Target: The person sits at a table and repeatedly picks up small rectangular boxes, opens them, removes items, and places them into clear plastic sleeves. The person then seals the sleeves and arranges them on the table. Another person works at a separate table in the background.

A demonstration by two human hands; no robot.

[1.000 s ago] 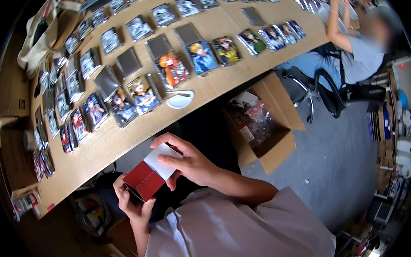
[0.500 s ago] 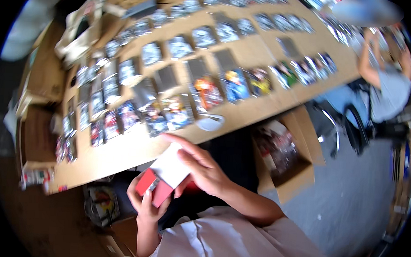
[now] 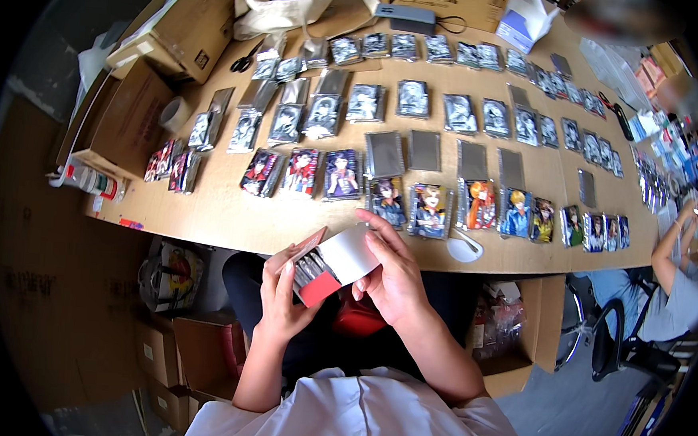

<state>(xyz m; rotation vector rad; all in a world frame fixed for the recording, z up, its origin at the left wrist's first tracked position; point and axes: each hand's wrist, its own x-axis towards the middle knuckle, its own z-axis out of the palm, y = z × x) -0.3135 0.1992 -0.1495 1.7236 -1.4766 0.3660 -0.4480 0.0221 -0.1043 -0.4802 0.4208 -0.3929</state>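
Note:
Over my lap, just off the table's front edge, a small red box (image 3: pixel 320 289) is tilted with its top open. Several silver-wrapped packets (image 3: pixel 308 268) stand in a row inside it. My left hand (image 3: pixel 282 298) is closed round the box's left and lower side. A white card flap (image 3: pixel 350 255) rises at the box's right, and my right hand (image 3: pixel 396 275) grips its right edge, thumb on the face and fingers partly hidden behind. Whether the flap is joined to the box cannot be made out. The nearest sleeved picture cards (image 3: pixel 429 211) lie beyond my hands.
Rows of sleeved card stacks (image 3: pixel 413 100) cover the table (image 3: pixel 229 215). A white round-ended object (image 3: pixel 464 248) lies at its front edge. Cartons (image 3: pixel 123 120) stand left; an open carton (image 3: pixel 547 318) of clear wrappers sits below right. Another person (image 3: pixel 682 266) works far right beside a chair (image 3: pixel 617 338).
My view has turned and sharpened, so the table sits more level. Both hands still hold the box and flap; the box is turned so the packets inside show more.

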